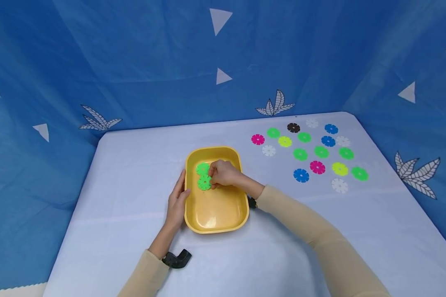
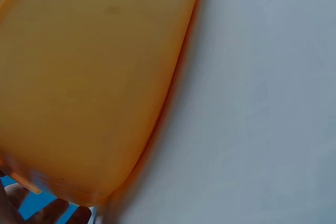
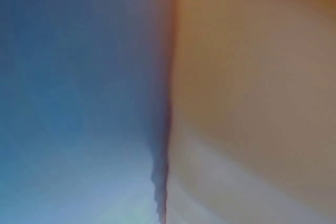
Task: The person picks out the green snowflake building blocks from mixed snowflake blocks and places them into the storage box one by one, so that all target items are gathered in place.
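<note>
In the head view, a yellow plastic tray (image 1: 216, 230) sits on the table. My left hand (image 1: 176, 206) holds its left side, fingers along the outer wall and thumb at the rim. In the left wrist view, fingers (image 2: 50, 212) show beside the tray (image 2: 89, 82). My right hand (image 1: 226, 173) reaches inside and pinches the edge of a green snowflake disc (image 1: 204, 182); its fingertips are partly hidden. Just beyond lies another green snowflake disc (image 1: 202, 168). Blurred yellow tray wall (image 3: 252, 87) fills much of the right wrist view, and no hand shows there.
Right of the tray, several notched discs lie loose on the white table (image 1: 134, 177), among them a pink disc (image 1: 317, 167), a blue disc (image 1: 301, 175), a black disc (image 1: 293, 127) and a yellow disc (image 1: 340, 168). A blue curtain (image 1: 163, 62) stands behind the table.
</note>
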`<state>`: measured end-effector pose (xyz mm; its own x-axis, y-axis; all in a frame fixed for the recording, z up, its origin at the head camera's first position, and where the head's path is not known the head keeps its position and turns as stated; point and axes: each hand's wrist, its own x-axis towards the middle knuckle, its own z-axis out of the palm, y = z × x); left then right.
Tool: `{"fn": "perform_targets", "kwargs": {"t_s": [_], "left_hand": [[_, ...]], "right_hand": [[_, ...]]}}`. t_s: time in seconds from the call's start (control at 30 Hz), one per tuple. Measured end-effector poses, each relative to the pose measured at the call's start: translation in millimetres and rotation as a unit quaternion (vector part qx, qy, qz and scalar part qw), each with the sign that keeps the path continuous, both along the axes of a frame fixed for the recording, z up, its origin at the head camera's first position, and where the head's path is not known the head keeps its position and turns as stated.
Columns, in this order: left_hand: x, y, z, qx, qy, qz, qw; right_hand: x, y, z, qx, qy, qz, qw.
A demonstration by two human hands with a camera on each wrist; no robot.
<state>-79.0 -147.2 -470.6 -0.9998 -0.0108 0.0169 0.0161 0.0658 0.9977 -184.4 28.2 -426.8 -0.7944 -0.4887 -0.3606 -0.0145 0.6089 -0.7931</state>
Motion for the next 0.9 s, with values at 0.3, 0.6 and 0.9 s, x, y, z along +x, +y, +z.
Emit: {"fn": "perform_targets", "kwargs": {"t_s": [0.3, 0.6, 0.9], "left_hand": [[0.8, -0.2, -0.3, -0.003, -0.002, 0.001, 1.0000], [-0.1, 0.2, -0.9, -0.002, 0.000, 0.002, 1.0000], [0.2, 0.3, -1.1, 0.001, 0.005, 0.000, 1.0000]], "right_hand": [[1.3, 0.2, -2.1, -0.022, -0.002, 0.000, 1.000], [1.3, 0.2, -1.6, -0.012, 0.003, 0.001, 1.000], [1.6, 0.0, 0.2, -0.008, 0.000, -0.002, 1.000]]}}
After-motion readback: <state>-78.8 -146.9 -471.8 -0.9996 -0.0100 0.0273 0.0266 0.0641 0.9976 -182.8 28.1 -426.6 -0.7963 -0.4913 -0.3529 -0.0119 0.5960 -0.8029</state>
